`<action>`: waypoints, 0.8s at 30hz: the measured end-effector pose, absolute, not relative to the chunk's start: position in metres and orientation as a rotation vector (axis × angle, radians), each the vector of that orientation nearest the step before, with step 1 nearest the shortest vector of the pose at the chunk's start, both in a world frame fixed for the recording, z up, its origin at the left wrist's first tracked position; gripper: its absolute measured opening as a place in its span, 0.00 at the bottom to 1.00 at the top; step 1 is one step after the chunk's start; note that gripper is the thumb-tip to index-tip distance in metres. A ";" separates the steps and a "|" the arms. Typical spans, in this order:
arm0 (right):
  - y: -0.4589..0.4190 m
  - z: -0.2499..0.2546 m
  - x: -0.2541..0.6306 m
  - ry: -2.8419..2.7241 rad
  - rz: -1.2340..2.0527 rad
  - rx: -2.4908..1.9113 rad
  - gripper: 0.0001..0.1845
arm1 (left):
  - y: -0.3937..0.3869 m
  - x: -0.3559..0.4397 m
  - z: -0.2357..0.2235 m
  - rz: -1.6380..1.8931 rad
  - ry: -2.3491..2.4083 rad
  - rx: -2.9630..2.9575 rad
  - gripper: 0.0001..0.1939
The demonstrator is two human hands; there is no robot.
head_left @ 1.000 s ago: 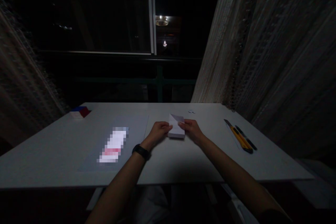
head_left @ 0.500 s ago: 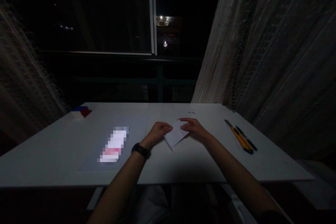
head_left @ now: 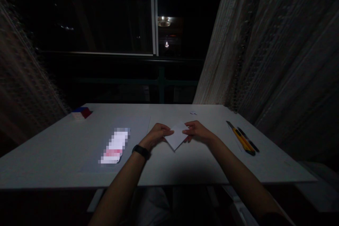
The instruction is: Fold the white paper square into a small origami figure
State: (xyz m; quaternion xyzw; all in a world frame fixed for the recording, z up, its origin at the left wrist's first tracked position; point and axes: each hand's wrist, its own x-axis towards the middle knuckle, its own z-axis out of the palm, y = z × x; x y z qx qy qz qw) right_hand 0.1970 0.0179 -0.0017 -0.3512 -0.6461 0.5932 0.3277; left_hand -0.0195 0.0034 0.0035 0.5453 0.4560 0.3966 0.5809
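A folded piece of white paper (head_left: 176, 137), diamond-shaped with one corner pointing down toward me, is held between my two hands over the white table (head_left: 206, 166). My left hand (head_left: 159, 132) pinches its left corner, thumb on top and fingers underneath. On the opposite corner, my right hand (head_left: 195, 130) grips in the same way, its thumb pressing the upper face. The fingertips beneath the paper are partly hidden.
To the left, a phone with a lit, blurred screen (head_left: 115, 146) lies on a pale sheet (head_left: 140, 127). A coloured cube (head_left: 81, 113) sits far left. Small paper scraps (head_left: 193, 113) lie behind my hands. A yellow utility knife (head_left: 242, 139) and a dark pen (head_left: 249, 140) rest at right.
The paper's lower edges, parted before, now lie together in a neat diamond. Both thumbs have shifted on it, and my right fingers have moved from its top corner to its right side.
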 end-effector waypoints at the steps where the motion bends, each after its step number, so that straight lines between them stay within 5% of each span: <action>1: 0.018 -0.001 0.197 -1.690 1.552 -0.921 0.26 | 0.004 -0.020 0.004 0.927 1.064 1.269 0.11; 11: 0.014 0.002 0.200 -1.612 1.688 -0.844 0.27 | 0.007 -0.025 0.003 0.940 0.948 1.138 0.20; 24: 0.013 0.005 0.208 -1.433 1.847 -0.752 0.18 | 0.002 -0.029 0.014 0.887 0.847 1.102 0.17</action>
